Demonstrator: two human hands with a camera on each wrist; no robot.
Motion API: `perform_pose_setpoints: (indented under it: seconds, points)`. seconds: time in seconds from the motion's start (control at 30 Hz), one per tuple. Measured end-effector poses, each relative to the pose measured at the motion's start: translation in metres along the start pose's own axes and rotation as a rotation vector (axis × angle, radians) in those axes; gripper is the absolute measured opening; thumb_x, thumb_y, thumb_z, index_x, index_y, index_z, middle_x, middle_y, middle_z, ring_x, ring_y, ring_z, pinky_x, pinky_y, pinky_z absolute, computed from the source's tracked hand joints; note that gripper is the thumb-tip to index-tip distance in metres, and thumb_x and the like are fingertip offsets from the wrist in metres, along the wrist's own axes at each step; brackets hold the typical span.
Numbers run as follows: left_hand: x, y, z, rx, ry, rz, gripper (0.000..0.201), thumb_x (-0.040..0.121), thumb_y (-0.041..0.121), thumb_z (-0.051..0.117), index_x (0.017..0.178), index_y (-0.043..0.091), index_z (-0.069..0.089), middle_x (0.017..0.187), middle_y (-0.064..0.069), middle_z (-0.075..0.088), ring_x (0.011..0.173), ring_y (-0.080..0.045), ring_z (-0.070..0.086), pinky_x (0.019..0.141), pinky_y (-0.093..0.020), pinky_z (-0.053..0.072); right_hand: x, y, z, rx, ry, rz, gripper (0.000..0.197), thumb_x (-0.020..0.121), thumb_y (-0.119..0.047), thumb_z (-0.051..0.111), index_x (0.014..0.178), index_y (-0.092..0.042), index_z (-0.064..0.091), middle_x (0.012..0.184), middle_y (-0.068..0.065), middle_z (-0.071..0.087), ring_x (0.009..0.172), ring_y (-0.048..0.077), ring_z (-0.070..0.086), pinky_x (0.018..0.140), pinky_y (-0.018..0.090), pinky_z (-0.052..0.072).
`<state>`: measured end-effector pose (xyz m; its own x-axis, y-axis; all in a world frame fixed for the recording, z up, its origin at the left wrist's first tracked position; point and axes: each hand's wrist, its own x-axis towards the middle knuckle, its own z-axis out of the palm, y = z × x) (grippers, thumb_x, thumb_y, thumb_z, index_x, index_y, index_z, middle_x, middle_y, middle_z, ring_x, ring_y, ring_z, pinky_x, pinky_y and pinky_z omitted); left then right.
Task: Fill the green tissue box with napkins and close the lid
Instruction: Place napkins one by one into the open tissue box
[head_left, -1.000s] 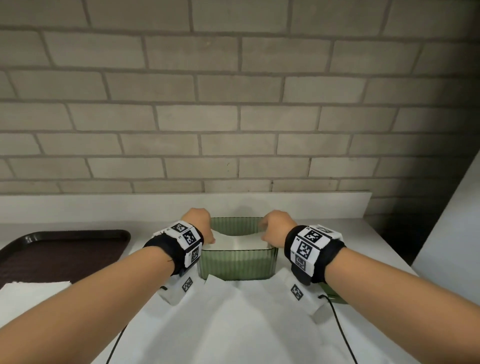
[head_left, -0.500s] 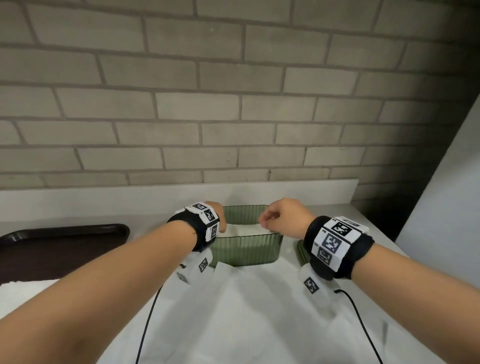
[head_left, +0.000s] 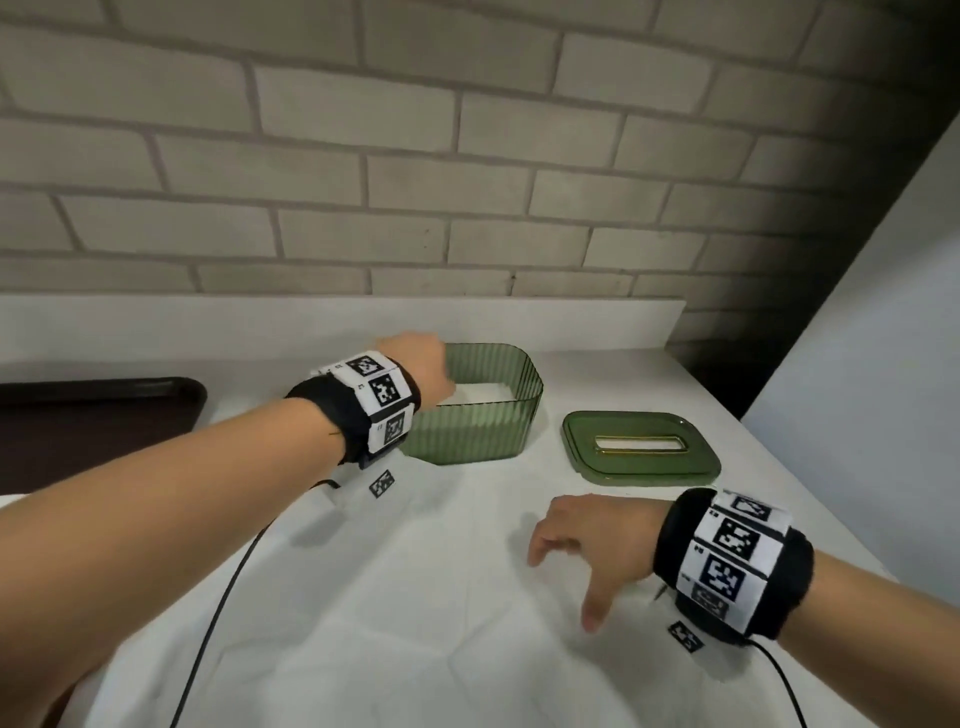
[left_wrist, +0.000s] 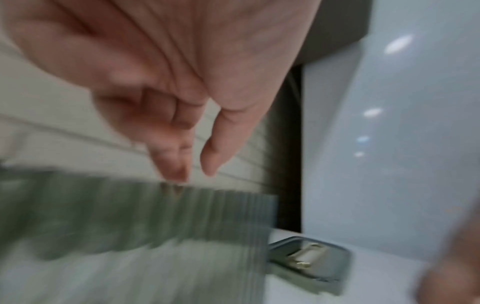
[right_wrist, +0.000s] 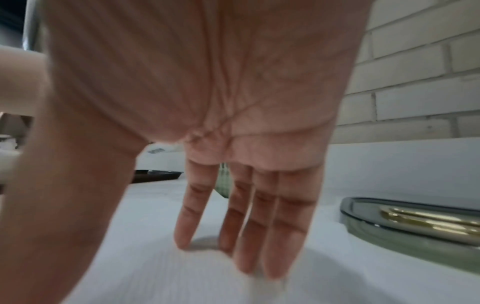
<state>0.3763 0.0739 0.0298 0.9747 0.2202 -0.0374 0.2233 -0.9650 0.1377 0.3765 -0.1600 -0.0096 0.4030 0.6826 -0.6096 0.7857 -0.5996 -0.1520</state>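
The green ribbed tissue box (head_left: 483, 426) stands open at the back of the counter with white napkins (head_left: 480, 392) stacked inside. Its green lid (head_left: 641, 447) with a gold-rimmed slot lies flat to the right of it. My left hand (head_left: 428, 371) reaches over the box's left rim; in the left wrist view its fingers (left_wrist: 179, 162) point down just above the ribbed wall (left_wrist: 130, 216) and hold nothing. My right hand (head_left: 563, 564) hovers spread over loose white napkins (head_left: 415, 597) in front of the box. In the right wrist view its straight fingertips (right_wrist: 249, 265) touch the sheet.
A dark brown tray (head_left: 104, 415) sits at the far left of the counter. A brick wall runs behind, above a low white backsplash (head_left: 337, 322). A pale panel (head_left: 857, 364) closes off the right side. Black cables (head_left: 218, 608) trail from both wrists.
My right hand has left the box's right rim and come back toward me, down onto the loose napkins. The left hand stays at the box's left rim. The lid has come into view.
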Motion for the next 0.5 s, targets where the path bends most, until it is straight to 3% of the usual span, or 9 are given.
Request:
perform_pose_setpoints:
  seconds: [0.07,0.17,0.23,0.37,0.5]
  points:
    - [-0.023,0.01,0.001,-0.082,0.11,0.059,0.015,0.085,0.034,0.053,0.089,0.024,0.063,0.098,0.002,0.068,0.092,-0.024,0.063,0.08,-0.031,0.051,-0.001,0.006,0.012,0.021,0.051,-0.015,0.073,0.064,-0.032,0.084,0.128,-0.031,0.048,0.12,-0.006,0.041,0.109,0.012,0.045,0.093,0.024,0.041]
    - [-0.061,0.025,0.006,-0.094,0.12,0.165,0.008,0.086,0.038,0.05,0.084,0.033,0.056,0.089,0.01,0.064,0.087,-0.017,0.061,0.071,-0.027,0.045,-0.002,0.008,0.022,0.04,0.094,-0.028,0.078,0.06,-0.026,0.086,0.127,-0.03,0.046,0.125,-0.005,0.038,0.113,0.013,0.043,0.097,0.027,0.041]
    - [-0.083,0.033,0.015,-0.089,-0.021,0.251,0.013,0.087,0.043,0.052,0.087,0.032,0.059,0.084,0.013,0.058,0.082,-0.012,0.055,0.067,-0.024,0.038,0.0,0.008,0.027,0.023,0.123,-0.042,0.08,0.057,-0.024,0.086,0.127,-0.027,0.046,0.126,-0.003,0.037,0.114,0.015,0.042,0.099,0.031,0.042]
    - [-0.11,0.042,0.041,-0.086,-0.339,0.298,0.022,0.083,0.051,0.056,0.093,0.033,0.061,0.077,0.015,0.055,0.083,-0.007,0.052,0.07,-0.024,0.04,-0.002,0.007,0.03,-0.027,0.142,-0.027,0.078,0.057,-0.024,0.086,0.124,-0.02,0.045,0.125,-0.002,0.038,0.112,0.017,0.044,0.095,0.033,0.043]
    - [-0.123,0.047,0.061,-0.06,-0.431,0.304,0.03,0.079,0.054,0.059,0.101,0.033,0.059,0.096,0.016,0.063,0.096,-0.008,0.056,0.08,-0.025,0.043,-0.007,0.007,0.035,-0.041,0.169,0.052,0.06,0.06,-0.031,0.084,0.1,-0.021,0.04,0.105,-0.006,0.038,0.094,0.019,0.047,0.08,0.038,0.048]
